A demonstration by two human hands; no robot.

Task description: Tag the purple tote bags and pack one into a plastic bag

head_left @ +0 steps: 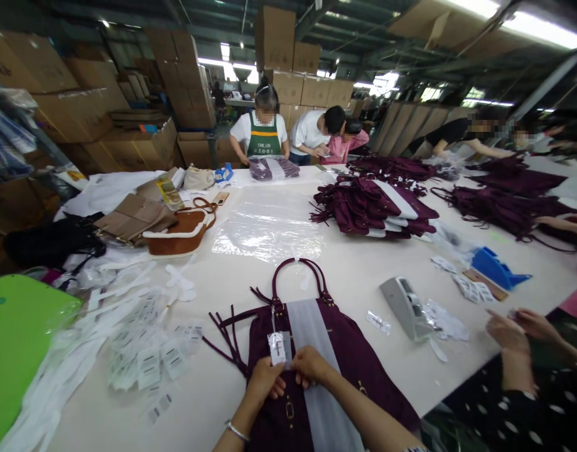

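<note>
A dark purple handbag [349,351] lies flat before me, its looped handles [297,260] pointing away and a pale grey strip [319,358] running down its front. Fringed tassels [229,336] spread out on its left. My left hand [267,378] is closed, pinching the lower edge of a white hang tag [277,349] in clear plastic, which hangs by a cord from the handle base. Close beside it, my right hand [311,365] has its fingers pressed together over the strip's left edge. What sits between those fingertips is hidden.
Barcode labels [149,367] and white strips lie left, near a green board [24,351]. A grey tape dispenser [405,307] and blue dispenser [498,270] stand right. Clear plastic sheets [269,229] and stacked purple bags [373,207] lie beyond. Co-worker's hands [514,329] are at right.
</note>
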